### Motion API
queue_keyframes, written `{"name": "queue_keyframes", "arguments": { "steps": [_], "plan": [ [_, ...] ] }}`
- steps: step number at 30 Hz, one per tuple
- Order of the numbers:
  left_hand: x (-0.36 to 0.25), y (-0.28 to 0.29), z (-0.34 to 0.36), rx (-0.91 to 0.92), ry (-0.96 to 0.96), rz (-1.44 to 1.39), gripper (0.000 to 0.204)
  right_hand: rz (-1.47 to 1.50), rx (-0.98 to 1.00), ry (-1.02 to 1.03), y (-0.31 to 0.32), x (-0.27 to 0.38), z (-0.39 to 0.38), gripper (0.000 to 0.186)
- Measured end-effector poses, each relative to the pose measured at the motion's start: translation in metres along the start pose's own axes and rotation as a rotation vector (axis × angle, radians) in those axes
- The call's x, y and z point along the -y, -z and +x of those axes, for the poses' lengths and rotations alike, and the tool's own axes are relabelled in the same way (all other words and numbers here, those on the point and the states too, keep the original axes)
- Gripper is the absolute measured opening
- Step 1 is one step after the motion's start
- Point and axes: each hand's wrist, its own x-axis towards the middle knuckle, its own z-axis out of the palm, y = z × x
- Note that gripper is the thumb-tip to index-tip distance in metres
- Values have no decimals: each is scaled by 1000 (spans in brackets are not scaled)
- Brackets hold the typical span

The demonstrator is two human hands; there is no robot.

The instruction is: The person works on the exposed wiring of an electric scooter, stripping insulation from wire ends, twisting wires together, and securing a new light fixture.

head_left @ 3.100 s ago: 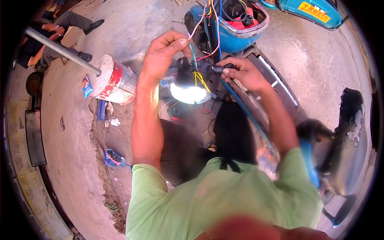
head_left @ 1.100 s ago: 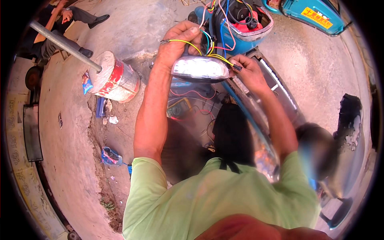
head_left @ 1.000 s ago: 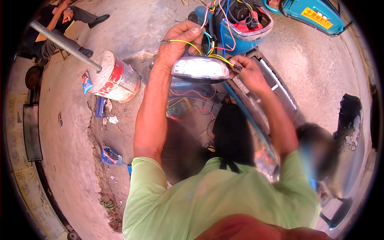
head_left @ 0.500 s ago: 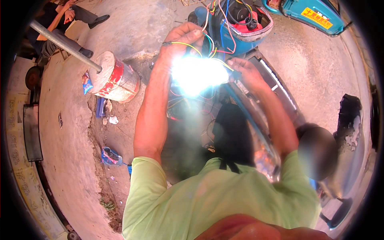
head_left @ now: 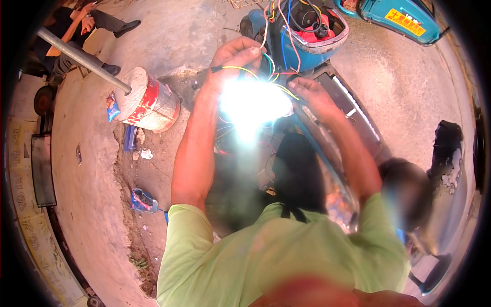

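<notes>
My left hand [head_left: 236, 57] is closed, thumb and finger pinching a bundle of thin coloured wires [head_left: 270, 64] at upper centre. A yellow wire [head_left: 240, 68] with a dark connector at its end crosses that hand. Below it glows a lit lamp [head_left: 255, 102], so bright that its shape is lost in the glare. To the right of the glare is my right hand [head_left: 316, 97], its fingers curled close to the end of another yellow wire [head_left: 287, 91]. What its fingertips hold, if anything, is too small and dark to make out.
Ahead stands a teal vehicle body part [head_left: 309, 53] with cables inside. A dark panel [head_left: 353, 110] lies to the right, and a teal casing [head_left: 399, 19] at far right. On the left, a concrete-filled bucket [head_left: 148, 100] holds a metal pole [head_left: 84, 61]. A seated person [head_left: 76, 38] is beyond.
My right hand's fingers have shifted slightly, and the end of the yellow wire beside them shows more plainly. My left hand has dropped a little and still pinches the wires.
</notes>
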Motion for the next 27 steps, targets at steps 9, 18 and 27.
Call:
{"name": "queue_keyframes", "arguments": {
  "steps": [9, 18, 27],
  "plan": [
    [-7, -5, -4, -32, -14, 88, 19, -246, -416, 509, 16, 81, -11, 39],
    [-5, -8, -2, -85, -6, 111, 18, -351, 60, 434, -25, 117, 13, 32],
    [-5, -8, -11, -80, 14, 115, 16, -298, 100, 307, -23, 109, 11, 29]
  ]
}}
